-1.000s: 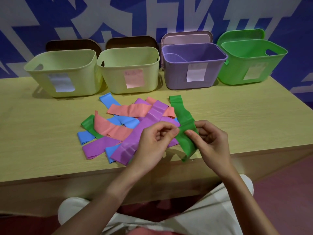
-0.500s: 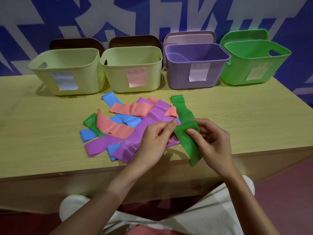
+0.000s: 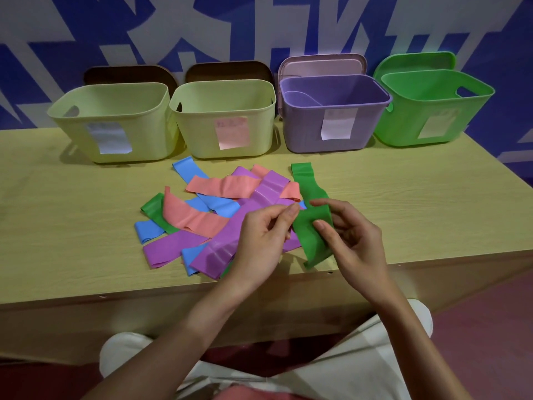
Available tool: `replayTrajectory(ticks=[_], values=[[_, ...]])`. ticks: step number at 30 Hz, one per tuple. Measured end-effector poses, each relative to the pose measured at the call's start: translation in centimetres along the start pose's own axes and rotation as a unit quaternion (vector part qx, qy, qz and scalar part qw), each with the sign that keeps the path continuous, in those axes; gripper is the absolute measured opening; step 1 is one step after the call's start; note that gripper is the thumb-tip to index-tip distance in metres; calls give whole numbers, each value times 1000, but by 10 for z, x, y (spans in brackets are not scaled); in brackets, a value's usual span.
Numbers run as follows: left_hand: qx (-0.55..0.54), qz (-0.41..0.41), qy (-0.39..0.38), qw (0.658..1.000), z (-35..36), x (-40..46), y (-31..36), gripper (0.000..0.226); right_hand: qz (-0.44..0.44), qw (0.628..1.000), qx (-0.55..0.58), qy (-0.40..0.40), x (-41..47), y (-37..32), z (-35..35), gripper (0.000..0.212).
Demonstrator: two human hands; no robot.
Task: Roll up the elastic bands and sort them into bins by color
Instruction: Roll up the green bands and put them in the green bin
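Both hands pinch a green band [image 3: 313, 229] above the counter [image 3: 418, 197].
Behind: two yellow bins [image 3: 121, 131], a purple bin [image 3: 305, 134] and a green bin [image 3: 403, 128], contents hidden.

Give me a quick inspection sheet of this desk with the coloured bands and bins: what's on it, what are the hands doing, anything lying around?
Surface: wooden table, pale grain.
Job's things: green band held in both hands, far end on the table; pile of bands in blue, salmon, purple, green, unrolled; two yellow bins, purple bin, green bin, all labelled.
Clutter: lids propped behind the bins.
Grippers: left hand pinches the band's edge; right hand grips it from the other side.
Cables: nothing seen.
Surroundings: blue and white patterned wall; reddish floor.
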State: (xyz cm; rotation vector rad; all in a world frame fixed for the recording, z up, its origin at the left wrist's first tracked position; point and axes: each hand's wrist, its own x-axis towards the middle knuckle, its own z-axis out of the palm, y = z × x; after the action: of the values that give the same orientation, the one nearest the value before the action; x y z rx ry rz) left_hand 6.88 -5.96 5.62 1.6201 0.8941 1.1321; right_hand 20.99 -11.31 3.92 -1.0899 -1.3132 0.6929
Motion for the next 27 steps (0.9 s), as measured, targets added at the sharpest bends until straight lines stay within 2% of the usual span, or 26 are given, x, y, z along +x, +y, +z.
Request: replayTrajectory(ticks=[6,11,16,21,27], values=[[-12,-5,-13,1000,1,-1,0,51,3,999,-36,35,3,1,1,9],[-27,-7,-25,999,-1,-2,-4,6,5,997,-53,56,2,6,1,12],[-9,-1,-4,1000,-4,-3,-9,20,14,999,-29,18,3,7,2,15],[-16,-19,2,1000,-8,-1,-6,22,-2,999,-36,-23,3,11,0,34],[-21,-27,-22,999,-5,-1,-3,29,-2,999,-37,8,6,14,0,18]])
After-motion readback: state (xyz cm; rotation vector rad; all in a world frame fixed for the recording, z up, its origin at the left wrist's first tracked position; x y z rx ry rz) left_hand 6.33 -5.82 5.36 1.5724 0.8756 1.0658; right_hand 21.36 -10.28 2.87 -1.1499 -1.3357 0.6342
